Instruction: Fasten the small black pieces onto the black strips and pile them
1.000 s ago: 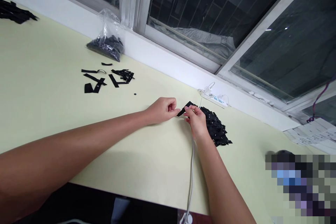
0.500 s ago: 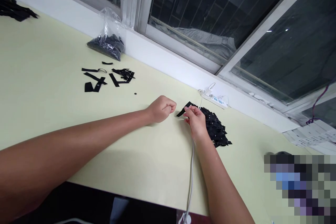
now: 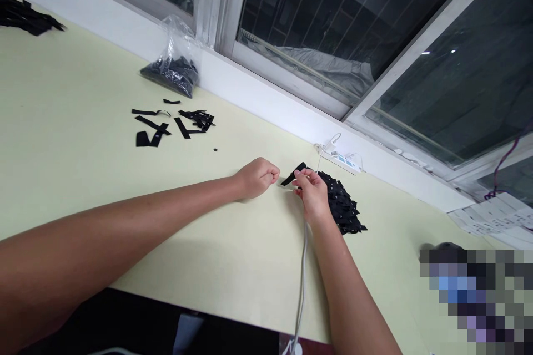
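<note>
My left hand [image 3: 259,177] is closed in a fist above the table, its thumb side toward my right hand; whatever its fingers may hold is hidden. Between thumb and fingertips, my right hand [image 3: 313,191] pinches a short black fabric strip [image 3: 293,175], which slants down to the left. Just behind and right of that hand lies a heap of black strips [image 3: 343,205], many with small pale specks. A tiny dark round disc [image 3: 215,150] lies alone on the table, left of and beyond my left hand.
Loose black strips [image 3: 185,128] lie farther left, near a clear plastic bag [image 3: 175,69] of dark pieces. Another black pile [image 3: 27,15] sits far left. A power strip [image 3: 343,161] rests by the window wall, and a white cable [image 3: 302,283] runs under my right wrist. A blurred-out area covers the lower right.
The view has shifted very slightly. My left hand sits a touch lower, still in a fist; my right hand keeps hold of the same strip.
</note>
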`<state>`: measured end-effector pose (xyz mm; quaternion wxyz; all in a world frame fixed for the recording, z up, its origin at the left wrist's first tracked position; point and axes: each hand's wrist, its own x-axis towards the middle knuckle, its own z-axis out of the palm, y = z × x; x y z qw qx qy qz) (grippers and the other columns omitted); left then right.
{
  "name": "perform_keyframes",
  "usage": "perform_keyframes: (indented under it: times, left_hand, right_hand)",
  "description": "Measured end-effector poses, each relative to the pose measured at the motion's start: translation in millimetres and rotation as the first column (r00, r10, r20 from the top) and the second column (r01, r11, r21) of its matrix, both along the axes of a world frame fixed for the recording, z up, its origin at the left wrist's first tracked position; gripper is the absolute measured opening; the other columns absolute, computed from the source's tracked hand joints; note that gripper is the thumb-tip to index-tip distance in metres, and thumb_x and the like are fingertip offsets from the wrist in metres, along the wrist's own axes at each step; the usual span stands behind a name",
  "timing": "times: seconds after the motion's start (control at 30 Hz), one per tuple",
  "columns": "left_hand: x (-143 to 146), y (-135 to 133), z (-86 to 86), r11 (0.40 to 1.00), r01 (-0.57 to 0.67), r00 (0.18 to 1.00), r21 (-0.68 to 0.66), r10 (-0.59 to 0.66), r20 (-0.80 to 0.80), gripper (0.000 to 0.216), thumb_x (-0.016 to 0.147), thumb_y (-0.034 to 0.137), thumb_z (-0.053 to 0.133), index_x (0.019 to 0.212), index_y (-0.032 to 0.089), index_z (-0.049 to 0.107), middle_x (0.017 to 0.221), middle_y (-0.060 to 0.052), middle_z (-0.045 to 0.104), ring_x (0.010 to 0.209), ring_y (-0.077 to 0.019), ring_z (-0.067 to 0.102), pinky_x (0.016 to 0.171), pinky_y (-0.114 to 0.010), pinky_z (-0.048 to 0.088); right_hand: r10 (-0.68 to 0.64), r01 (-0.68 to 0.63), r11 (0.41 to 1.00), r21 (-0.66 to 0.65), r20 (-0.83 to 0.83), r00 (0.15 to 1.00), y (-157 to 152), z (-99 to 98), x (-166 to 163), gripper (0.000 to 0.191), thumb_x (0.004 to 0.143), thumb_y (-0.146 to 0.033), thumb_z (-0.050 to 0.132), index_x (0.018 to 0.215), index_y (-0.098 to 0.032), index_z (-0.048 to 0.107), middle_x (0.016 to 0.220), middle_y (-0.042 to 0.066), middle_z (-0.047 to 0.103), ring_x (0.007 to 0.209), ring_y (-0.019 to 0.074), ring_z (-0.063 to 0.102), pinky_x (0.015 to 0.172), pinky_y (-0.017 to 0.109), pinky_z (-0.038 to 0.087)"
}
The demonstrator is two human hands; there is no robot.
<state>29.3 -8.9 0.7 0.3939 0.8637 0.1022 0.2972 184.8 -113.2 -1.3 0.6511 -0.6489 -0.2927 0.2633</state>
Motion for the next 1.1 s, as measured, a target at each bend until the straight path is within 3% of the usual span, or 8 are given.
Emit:
perform_keyframes:
  times: [0.13,0.23,0.33,0.63,0.73,0.83,0.97,1.1]
  left_hand:
    - [-1,4,-0.7,0.978,-0.186,0.971,0.094,0.198,-0.135,0.017,0.069,0.011,0.039,0.055,0.019,0.037,0.051,0.002,0.037,0.051,-0.0133,0.034,0.053,-0.032,0.025]
    - [-2,6,-2.1,0.962,-0.248,0.953,0.118,0.264,-0.147,0.018,0.082,0.015,0.037,0.069,0.020,0.048,0.065,-0.001,0.053,0.061,-0.0164,0.047,0.059,-0.031,0.033]
    - [-3,5,-3.9,0.951,-0.267,0.956,0.157,0.282,-0.081,0.024,0.095,0.034,0.035,0.095,0.020,0.055,0.096,-0.005,0.064,0.087,-0.0212,0.057,0.076,-0.035,0.043]
    - [0,3,-10.3,0.928,-0.267,0.937,0.261,0.313,-0.155,0.041,0.097,0.046,0.036,0.125,0.019,0.050,0.136,-0.012,0.054,0.130,-0.0304,0.043,0.106,-0.049,0.036]
    - [0,5,-11.9,0.911,-0.297,0.923,0.287,0.351,-0.157,0.043,0.095,0.045,0.040,0.128,0.018,0.048,0.138,-0.014,0.051,0.132,-0.0314,0.040,0.107,-0.050,0.034]
    - [0,8,-11.3,0.900,-0.335,0.913,0.280,0.383,-0.140,0.043,0.094,0.045,0.044,0.127,0.018,0.048,0.135,-0.014,0.053,0.127,-0.0311,0.045,0.104,-0.048,0.037]
    - [-2,10,-8.3,0.914,-0.362,0.916,0.182,0.385,-0.110,0.029,0.089,0.043,0.051,0.106,0.020,0.054,0.109,-0.009,0.064,0.096,-0.0244,0.059,0.081,-0.038,0.045]
    - [0,5,-10.9,0.939,-0.320,0.933,0.126,0.336,-0.128,0.021,0.086,0.040,0.055,0.080,0.020,0.051,0.080,-0.003,0.063,0.072,-0.0187,0.056,0.062,-0.031,0.039]
  right_hand:
    - [-0.197,0.201,0.980,0.001,0.199,0.960,-6,4.6,27,0.035,0.066,-0.048,0.075,0.085,-0.021,0.064,0.070,-0.001,0.063,0.063,0.0154,0.060,0.054,0.026,0.044]
    - [-0.389,0.462,0.886,-0.037,0.484,0.784,-16,8.2,53,0.027,0.072,-0.046,0.069,0.081,-0.020,0.069,0.075,0.003,0.069,0.067,0.0186,0.061,0.065,0.031,0.046]
    - [-0.408,0.602,0.788,-0.127,0.625,0.666,-27,9.5,72,0.025,0.074,-0.044,0.065,0.079,-0.021,0.071,0.078,0.006,0.072,0.073,0.0226,0.062,0.073,0.035,0.045]
    - [-0.407,0.709,0.642,-0.291,0.655,0.637,-35,1.1,90,0.022,0.072,-0.042,0.065,0.081,-0.022,0.065,0.087,0.009,0.068,0.088,0.0304,0.061,0.085,0.045,0.045]
    - [-0.529,0.780,0.597,-0.189,0.637,0.560,-38,4.0,91,0.030,0.075,-0.042,0.062,0.096,-0.023,0.055,0.094,0.008,0.064,0.087,0.0270,0.060,0.083,0.042,0.047]
    - [-0.689,0.831,0.557,-0.010,0.554,0.468,-40,10.8,88,0.026,0.077,-0.044,0.059,0.082,-0.026,0.042,0.074,0.000,0.053,0.065,0.0188,0.052,0.069,0.035,0.047]
    - [-0.705,0.745,0.659,0.104,0.433,0.562,-36,17.6,72,0.042,0.076,-0.041,0.059,0.065,-0.028,0.021,0.057,-0.008,0.021,0.050,0.0130,0.024,0.047,0.031,0.031]
    - [-0.580,0.601,0.784,0.155,0.527,0.621,-25,11.8,40,0.045,0.079,-0.036,0.056,0.059,-0.028,0.016,0.055,-0.007,0.015,0.051,0.0123,0.017,0.047,0.030,0.026]
